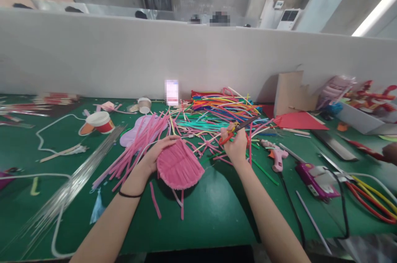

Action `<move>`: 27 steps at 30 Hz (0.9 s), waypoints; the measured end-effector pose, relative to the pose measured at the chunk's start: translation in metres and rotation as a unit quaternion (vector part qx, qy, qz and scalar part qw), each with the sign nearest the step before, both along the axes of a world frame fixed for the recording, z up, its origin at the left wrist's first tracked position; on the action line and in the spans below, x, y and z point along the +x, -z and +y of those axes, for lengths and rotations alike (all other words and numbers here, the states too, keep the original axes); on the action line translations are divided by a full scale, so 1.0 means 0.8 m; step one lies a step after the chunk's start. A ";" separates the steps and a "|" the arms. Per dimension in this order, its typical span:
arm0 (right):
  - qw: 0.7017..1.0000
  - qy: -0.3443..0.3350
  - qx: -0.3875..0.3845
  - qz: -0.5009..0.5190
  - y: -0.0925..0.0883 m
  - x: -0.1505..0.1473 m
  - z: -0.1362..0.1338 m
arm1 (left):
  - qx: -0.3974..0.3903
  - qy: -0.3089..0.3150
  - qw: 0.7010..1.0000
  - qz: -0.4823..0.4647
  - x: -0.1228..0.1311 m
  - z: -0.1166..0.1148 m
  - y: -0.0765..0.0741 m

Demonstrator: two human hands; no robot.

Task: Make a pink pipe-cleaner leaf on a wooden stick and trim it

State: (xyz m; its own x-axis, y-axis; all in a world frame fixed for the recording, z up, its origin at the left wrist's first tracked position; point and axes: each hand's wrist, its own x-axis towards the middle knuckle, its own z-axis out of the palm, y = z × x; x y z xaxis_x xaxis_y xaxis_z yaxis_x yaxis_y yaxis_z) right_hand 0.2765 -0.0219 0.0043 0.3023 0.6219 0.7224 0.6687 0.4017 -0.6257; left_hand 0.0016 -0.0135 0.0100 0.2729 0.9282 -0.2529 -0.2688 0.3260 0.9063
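My left hand (156, 151) is closed on the edge of a pink, ribbed, fan-shaped piece (180, 166) that looks made of fuzzy pipe cleaners. Its rounded, frayed edge faces me. In my right hand (235, 147) are scissors (245, 124) with orange and yellow handles, the dark blades pointing right and away from the pink piece. Whether the blades are parted I cannot tell. Beside my left wrist lies a bundle of pink pipe cleaners (139, 143). Many-coloured pipe cleaners (223, 108) are heaped behind both hands.
At the right lie a pink glue gun (279, 158), a purple power strip (316, 182) and large scissors (369, 192). Thin wires (77, 176) and a red-white cup (104, 123) are at the left. A lit phone (172, 92) leans on the partition. Another person's hand (390, 152) shows far right.
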 end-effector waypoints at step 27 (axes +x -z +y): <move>0.928 -0.036 -0.072 -0.365 0.009 -0.005 -0.004 | -0.009 0.077 0.992 0.101 -0.028 0.014 0.005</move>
State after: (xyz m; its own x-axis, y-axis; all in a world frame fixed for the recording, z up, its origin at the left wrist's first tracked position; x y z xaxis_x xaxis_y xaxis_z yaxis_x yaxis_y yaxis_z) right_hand 0.2729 -0.0250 -0.0031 -0.2811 0.7269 0.6265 0.9097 0.4098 -0.0673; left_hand -0.0208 -0.0021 0.0057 0.3526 0.8748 -0.3322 -0.0283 0.3648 0.9306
